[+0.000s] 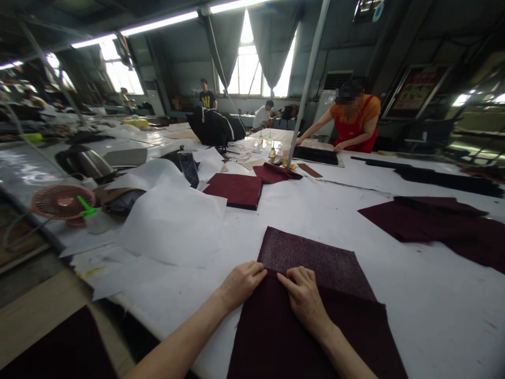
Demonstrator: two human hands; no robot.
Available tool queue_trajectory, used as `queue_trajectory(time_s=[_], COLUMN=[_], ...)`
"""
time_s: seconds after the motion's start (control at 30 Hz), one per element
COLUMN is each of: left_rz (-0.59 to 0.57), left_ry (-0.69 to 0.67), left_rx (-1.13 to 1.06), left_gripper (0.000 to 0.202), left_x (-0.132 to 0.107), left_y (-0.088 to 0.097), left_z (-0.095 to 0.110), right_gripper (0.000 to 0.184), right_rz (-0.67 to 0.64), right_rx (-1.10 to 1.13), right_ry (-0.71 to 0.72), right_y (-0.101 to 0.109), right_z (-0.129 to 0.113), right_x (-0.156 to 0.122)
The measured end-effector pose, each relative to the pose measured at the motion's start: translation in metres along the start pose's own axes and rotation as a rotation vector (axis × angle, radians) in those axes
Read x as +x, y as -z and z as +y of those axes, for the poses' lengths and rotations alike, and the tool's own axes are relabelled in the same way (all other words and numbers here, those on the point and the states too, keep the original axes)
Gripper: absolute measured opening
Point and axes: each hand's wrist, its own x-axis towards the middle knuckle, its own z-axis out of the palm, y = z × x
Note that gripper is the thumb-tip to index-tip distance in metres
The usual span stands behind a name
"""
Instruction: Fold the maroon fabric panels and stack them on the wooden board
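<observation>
A dark maroon piece of fabric lies on the white table in front of me, running toward its near edge. Across it goes a fold line, and beyond the fold a greyer, speckled panel shows. My left hand pinches the fabric at the left end of the fold. Close beside it, my right hand is bent over the same fold, index finger stretched along it and the other fingers curled on the cloth. The right thumb is mostly hidden.
A folded maroon stack lies ahead, and more maroon pieces are at right. White paper sheets, a pink fan and a kettle stand left. A pole rises mid-table. Across it, a person in a red apron handles black cloth.
</observation>
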Motion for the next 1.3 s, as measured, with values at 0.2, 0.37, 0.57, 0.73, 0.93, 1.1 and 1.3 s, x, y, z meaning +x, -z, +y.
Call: queue_trajectory(time_s=[0.2,0.37,0.57,0.73,0.93,1.1,1.3], left_rz=[-0.073,0.009,-0.037,-0.153,-0.159,-0.131,-0.205], left_ry=[-0.007,0.158,0.17,0.207,0.201,0.175,0.184], left_rx=[0.125,0.182,0.173,0.233,0.264,0.259,0.327], left_gripper=[0.027,0.025,0.038,0.041,0.052,0.053,0.063], left_x=[-0.001,-0.006,0.01,0.015,0.016,0.023,0.034], left_y=[0.006,0.021,0.01,-0.006,-0.005,-0.006,-0.003], left_z=[0.007,0.017,0.045,0.056,0.059,0.066,0.079], right_gripper=[0.032,0.031,0.029,0.029,0.031,0.034,0.034], right_rz=[-0.036,-0.037,-0.032,-0.04,-0.058,-0.06,-0.093], right_rx=[-0.021,-0.046,-0.046,-0.029,-0.055,-0.079,-0.085], right_ry=[0.0,-0.014,-0.018,-0.005,0.033,0.045,0.026], right_y=[-0.001,0.002,0.005,0.013,0.031,0.045,0.062], right_z=[-0.002,-0.005,-0.006,0.005,0.028,0.042,0.056], right_x=[0.0,0.001,0.002,-0.004,-0.019,-0.034,-0.05])
